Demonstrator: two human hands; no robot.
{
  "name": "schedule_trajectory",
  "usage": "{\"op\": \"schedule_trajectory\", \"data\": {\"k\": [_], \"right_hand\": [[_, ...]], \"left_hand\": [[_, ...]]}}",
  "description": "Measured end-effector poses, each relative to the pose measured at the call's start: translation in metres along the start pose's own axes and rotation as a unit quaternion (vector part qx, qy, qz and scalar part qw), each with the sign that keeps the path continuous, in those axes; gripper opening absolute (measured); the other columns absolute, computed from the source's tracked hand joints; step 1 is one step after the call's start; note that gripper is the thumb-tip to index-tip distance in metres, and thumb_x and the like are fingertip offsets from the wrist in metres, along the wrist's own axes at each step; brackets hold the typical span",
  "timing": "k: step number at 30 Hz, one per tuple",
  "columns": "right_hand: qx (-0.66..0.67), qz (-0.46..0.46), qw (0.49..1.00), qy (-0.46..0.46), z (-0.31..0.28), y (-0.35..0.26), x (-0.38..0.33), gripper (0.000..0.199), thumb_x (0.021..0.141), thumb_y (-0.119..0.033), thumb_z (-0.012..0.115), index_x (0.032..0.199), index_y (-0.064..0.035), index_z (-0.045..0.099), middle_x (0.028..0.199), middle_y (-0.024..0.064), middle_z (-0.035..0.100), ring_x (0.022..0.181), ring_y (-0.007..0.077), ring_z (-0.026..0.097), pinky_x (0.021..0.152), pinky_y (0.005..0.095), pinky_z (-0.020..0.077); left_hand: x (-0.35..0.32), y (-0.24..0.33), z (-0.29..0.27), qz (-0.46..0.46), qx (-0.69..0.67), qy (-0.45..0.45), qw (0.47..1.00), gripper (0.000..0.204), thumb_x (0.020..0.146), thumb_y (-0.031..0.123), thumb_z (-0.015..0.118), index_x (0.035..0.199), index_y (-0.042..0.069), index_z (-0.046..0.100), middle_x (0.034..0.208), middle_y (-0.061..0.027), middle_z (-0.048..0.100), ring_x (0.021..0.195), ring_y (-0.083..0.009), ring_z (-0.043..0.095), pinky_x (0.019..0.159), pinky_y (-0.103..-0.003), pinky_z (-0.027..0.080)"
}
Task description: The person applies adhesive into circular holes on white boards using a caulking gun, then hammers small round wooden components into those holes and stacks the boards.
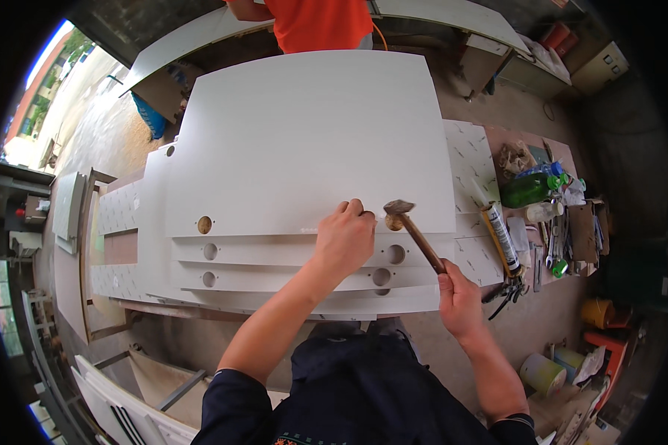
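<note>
My right hand is wrapped round the wooden handle of a hammer. The hammer's head is over the top white panel, beside a round hole near that panel's front edge. Just left of the hammer head, my left hand rests at the panel with its fingers pinched together. Whatever is between those fingertips is hidden or too small to name. Under the top panel lie several more white panels, stepped toward me, with round holes near their ends. Another round hole is at the top panel's front left.
To the right stand a sealant gun, a green bottle and several wrenches. A person in an orange shirt is beyond the panels. Paint buckets sit on the floor at lower right; white boards lean at lower left.
</note>
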State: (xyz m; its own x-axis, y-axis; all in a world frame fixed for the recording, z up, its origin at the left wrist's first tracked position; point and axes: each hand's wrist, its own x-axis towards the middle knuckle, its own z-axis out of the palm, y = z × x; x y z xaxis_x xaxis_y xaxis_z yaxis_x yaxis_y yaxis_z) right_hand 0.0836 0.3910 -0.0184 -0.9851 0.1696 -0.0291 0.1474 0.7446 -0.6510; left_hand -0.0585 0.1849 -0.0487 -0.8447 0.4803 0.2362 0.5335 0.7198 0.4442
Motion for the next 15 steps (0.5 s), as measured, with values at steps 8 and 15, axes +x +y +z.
{"op": "schedule_trajectory", "data": {"k": [8, 15], "right_hand": [[0.06, -0.018, 0.996, 0.069, -0.007, -0.007, -0.004, 0.026, 0.097, -0.018, 0.054, 0.12, -0.0065, 0.062, 0.084, 0.0169, 0.068, 0.072, 0.0364, 0.066, 0.064, 0.0395, 0.0523], [0.021, -0.032, 0.996, 0.082, -0.007, -0.016, -0.004, 0.025, 0.098, -0.02, 0.054, 0.117, -0.0067, 0.062, 0.08, 0.0184, 0.066, 0.072, 0.0393, 0.064, 0.064, 0.0427, 0.0513]], "left_hand": [[-0.002, -0.003, -0.002, -0.009, -0.001, -0.024, 1.0, 0.006, 0.083, 0.01, 0.064, 0.08, 0.007, 0.068, 0.086, -0.0067, 0.057, 0.085, -0.024, 0.06, 0.067, -0.036, 0.052], [-0.018, -0.015, -0.031, -0.06, -0.028, 0.018, 0.998, 0.008, 0.085, 0.012, 0.064, 0.084, 0.006, 0.068, 0.088, -0.0076, 0.059, 0.087, -0.0269, 0.059, 0.07, -0.038, 0.051]]}}
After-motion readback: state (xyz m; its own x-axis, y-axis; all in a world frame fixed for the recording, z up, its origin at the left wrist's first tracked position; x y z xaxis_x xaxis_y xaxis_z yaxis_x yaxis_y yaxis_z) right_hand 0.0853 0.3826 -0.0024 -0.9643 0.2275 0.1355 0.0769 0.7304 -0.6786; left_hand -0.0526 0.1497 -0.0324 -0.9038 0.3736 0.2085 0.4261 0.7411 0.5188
